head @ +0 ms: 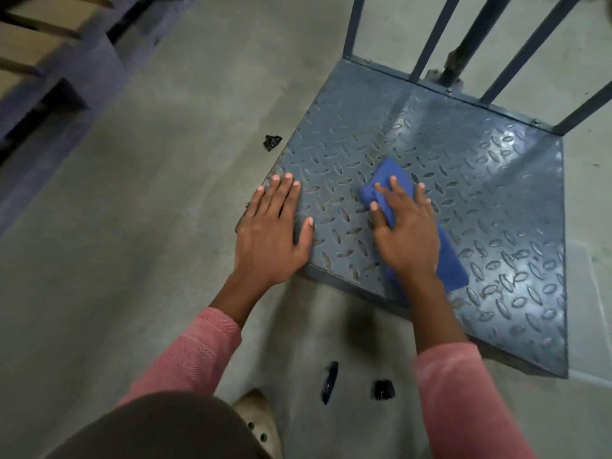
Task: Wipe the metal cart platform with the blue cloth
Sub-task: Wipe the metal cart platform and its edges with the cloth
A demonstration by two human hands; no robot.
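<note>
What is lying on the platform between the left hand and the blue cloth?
Nothing: in the head view, only bare patterned metal of the cart platform separates the left hand from the blue cloth.

Warehouse: concrete floor (132, 193), wooden pallet (39, 61), metal cart platform (463, 180).

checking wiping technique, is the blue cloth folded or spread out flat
Folded: the blue cloth forms a narrow, thick strip under the right hand on the cart platform.
</note>
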